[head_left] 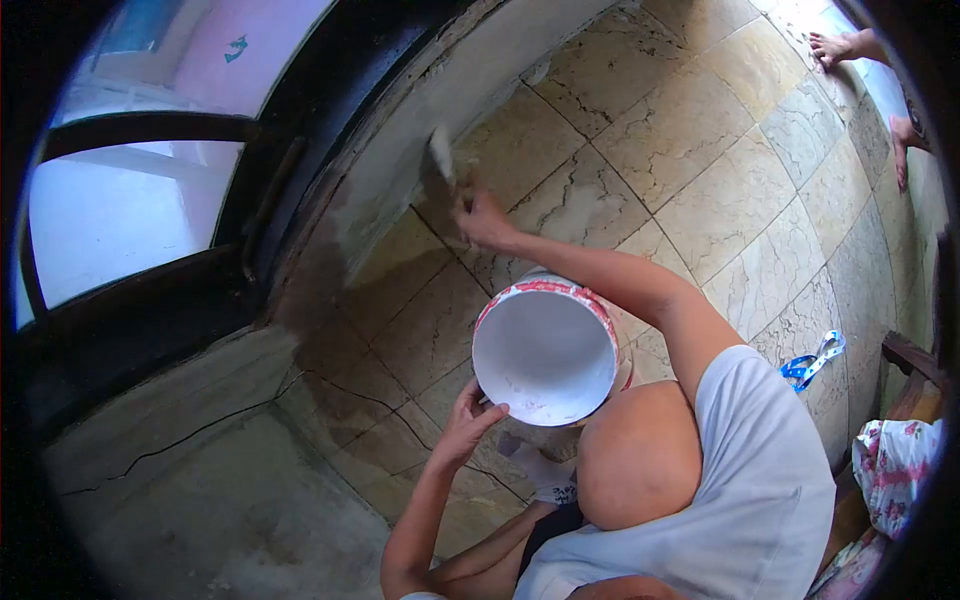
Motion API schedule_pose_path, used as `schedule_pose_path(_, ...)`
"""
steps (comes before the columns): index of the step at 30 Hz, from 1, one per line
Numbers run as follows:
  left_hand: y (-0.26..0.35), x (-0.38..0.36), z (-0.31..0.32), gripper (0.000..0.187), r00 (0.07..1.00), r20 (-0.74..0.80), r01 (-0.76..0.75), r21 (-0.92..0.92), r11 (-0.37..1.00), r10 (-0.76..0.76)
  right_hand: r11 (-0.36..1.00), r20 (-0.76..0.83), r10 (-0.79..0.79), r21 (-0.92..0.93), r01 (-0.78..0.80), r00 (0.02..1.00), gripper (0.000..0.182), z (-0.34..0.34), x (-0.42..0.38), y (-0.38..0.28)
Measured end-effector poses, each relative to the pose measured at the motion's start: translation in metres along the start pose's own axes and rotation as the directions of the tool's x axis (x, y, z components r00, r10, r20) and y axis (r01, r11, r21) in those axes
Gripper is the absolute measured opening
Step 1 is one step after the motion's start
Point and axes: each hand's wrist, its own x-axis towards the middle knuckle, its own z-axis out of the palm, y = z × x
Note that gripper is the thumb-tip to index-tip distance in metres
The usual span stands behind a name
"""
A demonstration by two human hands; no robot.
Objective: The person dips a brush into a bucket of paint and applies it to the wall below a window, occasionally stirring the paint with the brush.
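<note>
My right hand [482, 222] is stretched forward and closed around a paintbrush [440, 155], whose pale, slightly blurred head is against the low grey wall [400, 170] just above the floor. Between my arms, a white bucket [545, 350] is tilted with its mouth toward me. Red smears run along its rim, and the inside is white with faint pinkish marks low down. The fingers of my left hand [468, 425] grip the bucket's lower left rim, thumb on the edge. My bent knee [640, 455] is close beside the bucket.
A dark-framed glass panel [130, 220] rises above the wall at left. A thin black line like a cable [370, 395] crosses the tiled floor [700, 190]. A blue-and-white strap [812, 362] and floral cloth [897, 465] are at right. Another person's bare feet [835, 48] show at upper right.
</note>
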Motion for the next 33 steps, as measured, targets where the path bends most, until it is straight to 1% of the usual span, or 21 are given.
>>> schedule_pose_path(2, -0.013, 0.004, -0.016, 0.068, 1.000, 0.007, 0.006, 0.007, 1.000, -0.006, 1.000, 0.228, 0.014, 0.010, -0.016, 0.974, 0.053, 0.003, -0.001, 0.017)
schedule_pose_path(5, -0.028, -0.006, -0.036, 0.068, 0.999, -0.015, 0.040, 0.043, 0.998, -0.039, 0.978, 0.520, -0.039, -0.153, 0.138, 0.853, 0.050, -0.012, -0.009, -0.002)
schedule_pose_path(6, -0.027, -0.007, -0.037, 0.068, 0.998, -0.029, 0.060, 0.062, 0.996, -0.058, 0.976, 0.543, -0.091, -0.119, 0.184, 0.835, 0.046, -0.012, -0.002, 0.002)
schedule_pose_path(8, -0.021, -0.012, -0.033, 0.067, 0.999, -0.023, 0.030, 0.027, 0.999, -0.030, 0.962, 0.587, -0.196, -0.040, 0.269, 0.786, 0.038, -0.012, 0.023, 0.014)
schedule_pose_path(11, -0.020, -0.010, -0.034, 0.066, 0.999, -0.025, 0.031, 0.057, 0.998, -0.029, 0.935, 0.436, -0.039, -0.303, 0.187, 0.899, 0.038, -0.058, 0.035, -0.038)
schedule_pose_path(13, -0.018, -0.007, -0.032, 0.064, 0.999, -0.017, 0.041, 0.059, 0.997, -0.040, 0.949, 0.390, 0.027, -0.299, 0.099, 0.920, 0.038, -0.099, 0.065, -0.031)
schedule_pose_path(14, -0.020, -0.007, -0.034, 0.064, 0.999, -0.017, 0.037, 0.052, 0.998, -0.036, 0.910, 0.413, 0.023, -0.386, 0.152, 0.910, 0.044, -0.127, 0.109, 0.003)
schedule_pose_path(15, -0.024, -0.005, -0.036, 0.064, 0.999, -0.018, 0.032, 0.043, 0.999, -0.031, 0.952, 0.421, 0.044, -0.294, 0.090, 0.906, 0.049, -0.162, 0.124, 0.012)
schedule_pose_path(16, -0.027, -0.005, -0.037, 0.063, 0.999, -0.017, 0.028, 0.033, 0.999, -0.027, 0.898, 0.337, 0.061, -0.429, 0.096, 0.939, 0.051, -0.192, 0.101, -0.028)
schedule_pose_path(17, -0.026, -0.006, -0.036, 0.063, 0.999, -0.025, 0.036, 0.039, 0.999, -0.035, 0.948, 0.236, -0.014, -0.305, 0.087, 0.972, 0.043, -0.223, 0.103, -0.021)
schedule_pose_path(19, -0.023, -0.004, -0.035, 0.063, 0.998, -0.034, 0.054, 0.054, 0.997, -0.052, 0.962, 0.148, -0.084, -0.245, 0.119, 0.985, 0.041, -0.272, 0.077, -0.048)
schedule_pose_path(20, -0.023, -0.004, -0.035, 0.062, 0.999, -0.026, 0.048, 0.034, 0.998, -0.047, 0.964, 0.067, -0.107, -0.238, 0.121, 0.992, 0.039, -0.293, 0.068, -0.053)
schedule_pose_path(21, -0.025, -0.004, -0.035, 0.062, 0.999, -0.017, 0.042, 0.015, 0.999, -0.042, 0.965, -0.015, -0.130, -0.231, 0.123, 0.991, 0.037, -0.310, 0.063, -0.054)
schedule_pose_path(23, -0.027, -0.002, -0.038, 0.061, 0.999, -0.008, 0.041, 0.002, 0.999, -0.041, 0.983, -0.241, -0.185, -0.039, 0.181, 0.953, 0.039, -0.329, 0.069, -0.037)
schedule_pose_path(24, -0.028, -0.002, -0.039, 0.061, 0.999, -0.008, 0.047, 0.006, 0.999, -0.047, 0.973, -0.353, -0.190, 0.054, 0.222, 0.916, 0.040, -0.332, 0.071, -0.028)
schedule_pose_path(25, -0.028, -0.002, -0.040, 0.061, 0.998, -0.008, 0.056, 0.013, 0.998, -0.055, 0.940, -0.424, -0.230, 0.138, 0.314, 0.876, 0.038, -0.328, 0.074, -0.022)
schedule_pose_path(28, -0.022, -0.005, -0.033, 0.061, 0.997, -0.035, 0.063, 0.036, 0.997, -0.062, 0.912, -0.515, -0.345, 0.013, 0.410, 0.785, 0.041, -0.292, 0.112, 0.010)
schedule_pose_path(30, -0.023, -0.006, -0.033, 0.062, 0.997, -0.045, 0.061, 0.017, 0.998, -0.060, 0.981, -0.511, -0.194, -0.113, 0.158, 0.838, 0.044, -0.230, 0.105, 0.004)
schedule_pose_path(31, -0.024, -0.006, -0.033, 0.063, 0.997, -0.048, 0.060, 0.007, 0.998, -0.060, 0.930, -0.617, -0.360, -0.297, 0.217, 0.700, 0.043, -0.188, 0.111, 0.009)
schedule_pose_path(32, -0.025, -0.006, -0.033, 0.063, 0.998, -0.039, 0.052, 0.007, 0.999, -0.052, 0.972, -0.565, -0.235, -0.156, 0.178, 0.791, 0.041, -0.156, 0.106, 0.012)
schedule_pose_path(33, -0.026, -0.005, -0.034, 0.063, 0.999, -0.028, 0.042, 0.009, 0.999, -0.041, 0.938, -0.543, -0.325, -0.288, 0.192, 0.774, 0.041, -0.121, 0.096, 0.019)
